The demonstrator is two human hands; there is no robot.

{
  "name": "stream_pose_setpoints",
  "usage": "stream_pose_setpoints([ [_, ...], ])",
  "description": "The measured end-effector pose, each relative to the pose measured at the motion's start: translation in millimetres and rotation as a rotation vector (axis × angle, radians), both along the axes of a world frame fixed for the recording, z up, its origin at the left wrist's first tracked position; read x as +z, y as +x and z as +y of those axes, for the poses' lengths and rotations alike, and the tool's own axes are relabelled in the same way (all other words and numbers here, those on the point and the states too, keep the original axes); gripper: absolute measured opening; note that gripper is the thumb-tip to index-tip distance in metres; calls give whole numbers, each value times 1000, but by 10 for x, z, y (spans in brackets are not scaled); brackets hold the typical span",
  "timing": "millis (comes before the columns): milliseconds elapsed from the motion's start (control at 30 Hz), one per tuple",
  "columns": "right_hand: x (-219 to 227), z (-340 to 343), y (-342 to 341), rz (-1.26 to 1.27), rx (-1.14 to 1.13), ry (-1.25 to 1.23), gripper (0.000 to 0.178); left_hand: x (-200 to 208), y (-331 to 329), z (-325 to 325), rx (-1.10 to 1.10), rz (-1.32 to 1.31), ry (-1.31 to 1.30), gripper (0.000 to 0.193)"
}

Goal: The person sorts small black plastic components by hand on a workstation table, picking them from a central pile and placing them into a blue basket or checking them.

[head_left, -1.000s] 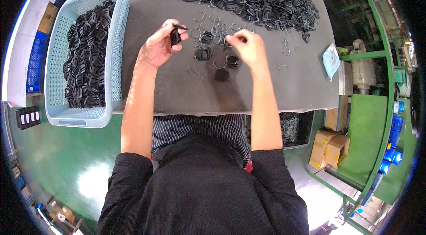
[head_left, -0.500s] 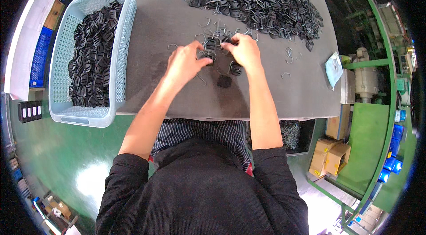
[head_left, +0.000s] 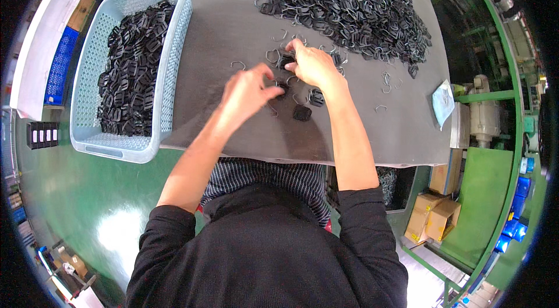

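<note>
Left hand (head_left: 247,91) at buckle (head_left: 282,84), right hand (head_left: 313,67) at farther buckle (head_left: 286,63); cannot tell either grip. Pile (head_left: 349,8) far right.

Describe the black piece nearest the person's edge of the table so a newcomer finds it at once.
On the grey table, look between the left hand and the right forearm. The small squarish black piece lies there, looking almost evenly dark, whereas the neighbour just beyond it shows pale stripes.

Pts pile (head_left: 349,8) on tbl (head_left: 396,127), bskt (head_left: 177,46) L
</note>
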State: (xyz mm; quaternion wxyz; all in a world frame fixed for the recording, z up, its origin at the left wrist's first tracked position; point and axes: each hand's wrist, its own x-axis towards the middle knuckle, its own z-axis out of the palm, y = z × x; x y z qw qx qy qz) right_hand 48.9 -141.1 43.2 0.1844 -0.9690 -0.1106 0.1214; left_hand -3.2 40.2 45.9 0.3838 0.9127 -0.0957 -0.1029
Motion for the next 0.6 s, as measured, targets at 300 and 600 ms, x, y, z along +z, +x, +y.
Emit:
stream_pose_setpoints([
  [300, 124, -120, 46, 107, 61, -38, 33, 62, -40, 35, 38, -108, -99, 22],
  [600, 293, -370, 176, 443, -106, 473, 19, 1166, -342, 1044, 573, -366, -92, 18],
])
